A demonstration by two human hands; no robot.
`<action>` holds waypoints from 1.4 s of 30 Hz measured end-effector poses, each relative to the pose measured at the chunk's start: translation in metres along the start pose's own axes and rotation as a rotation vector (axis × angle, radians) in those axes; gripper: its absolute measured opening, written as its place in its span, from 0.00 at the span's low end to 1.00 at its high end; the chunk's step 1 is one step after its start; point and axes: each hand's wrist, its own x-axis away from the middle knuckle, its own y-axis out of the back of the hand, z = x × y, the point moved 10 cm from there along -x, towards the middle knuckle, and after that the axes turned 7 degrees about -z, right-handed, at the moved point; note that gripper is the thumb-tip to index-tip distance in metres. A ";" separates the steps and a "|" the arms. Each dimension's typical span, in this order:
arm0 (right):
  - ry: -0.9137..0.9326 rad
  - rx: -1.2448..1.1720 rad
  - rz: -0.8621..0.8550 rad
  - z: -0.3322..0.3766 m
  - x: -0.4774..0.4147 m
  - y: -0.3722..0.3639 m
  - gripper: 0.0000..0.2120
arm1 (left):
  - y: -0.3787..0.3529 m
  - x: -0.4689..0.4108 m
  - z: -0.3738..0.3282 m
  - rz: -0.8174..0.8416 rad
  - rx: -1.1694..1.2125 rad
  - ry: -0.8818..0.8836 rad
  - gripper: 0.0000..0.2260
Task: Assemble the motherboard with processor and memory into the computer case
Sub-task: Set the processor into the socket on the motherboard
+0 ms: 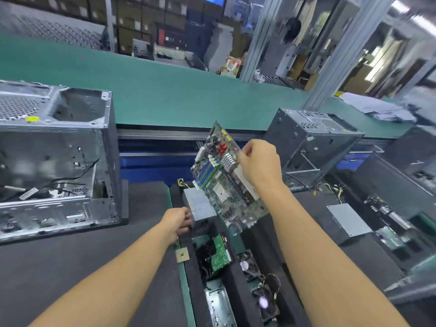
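My right hand (258, 162) grips the right edge of a green motherboard (224, 182) and holds it tilted in the air above a foam tray. The board carries blue memory slots and a square processor socket. My left hand (179, 221) reaches low beside a grey power supply box (200, 205), fingers loosely curled at its left side, holding nothing that I can see. A small square processor chip (182, 254) lies on the mat below my left wrist. An open grey computer case (56, 161) lies on its side at the left.
Black foam trays hold a hard drive (218, 254), fans (265, 300) and a metal bracket (219, 308). A second open case (311, 147) stands at the right, with another power supply (349, 221) near it. A green conveyor belt (165, 90) runs behind.
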 end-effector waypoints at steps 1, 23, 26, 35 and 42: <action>0.002 -0.036 -0.001 0.009 0.003 0.005 0.11 | 0.005 0.003 0.002 0.007 0.037 0.018 0.09; -0.560 -0.311 0.539 -0.031 0.149 -0.147 0.11 | 0.204 0.077 0.065 -0.251 -0.085 0.108 0.09; -0.734 -0.431 0.664 -0.050 0.195 -0.181 0.12 | 0.222 0.089 0.091 -0.295 -0.176 0.158 0.19; -0.806 -0.475 0.897 -0.049 0.297 -0.248 0.10 | 0.291 0.128 0.140 -0.524 -0.237 0.167 0.10; -0.917 -0.479 0.939 -0.024 0.358 -0.289 0.01 | 0.353 0.134 0.160 -0.587 -0.300 0.236 0.21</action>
